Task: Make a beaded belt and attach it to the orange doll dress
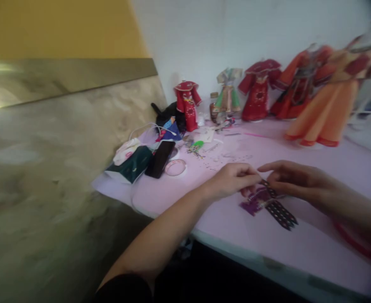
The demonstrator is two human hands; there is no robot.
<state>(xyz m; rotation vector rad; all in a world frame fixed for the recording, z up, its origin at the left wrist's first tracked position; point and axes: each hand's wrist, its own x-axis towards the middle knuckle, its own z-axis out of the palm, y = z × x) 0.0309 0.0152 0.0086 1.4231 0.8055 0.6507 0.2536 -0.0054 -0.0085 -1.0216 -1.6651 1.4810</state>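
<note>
Near the table's front edge, a small purple patterned fabric piece (254,203) and a dark dotted strip (281,214) with pointed ends hang from my fingers, low over the pink tabletop. My left hand (237,180) is closed in a pinch at the upper end of these pieces. Close beside it on the right, my right hand (294,180) has its thumb against the dark strip, with the index finger stretched toward my left fingertips. Blur hides the exact contact between the fingertips and the fabric.
Small dresses, including a red one (188,105) and an orange one (327,105), stand along the back of the pink table (160,200). At the left lie a black phone (161,159), a tape roll (175,167) and a dark green tissue box (134,165). Small beads are scattered mid-table.
</note>
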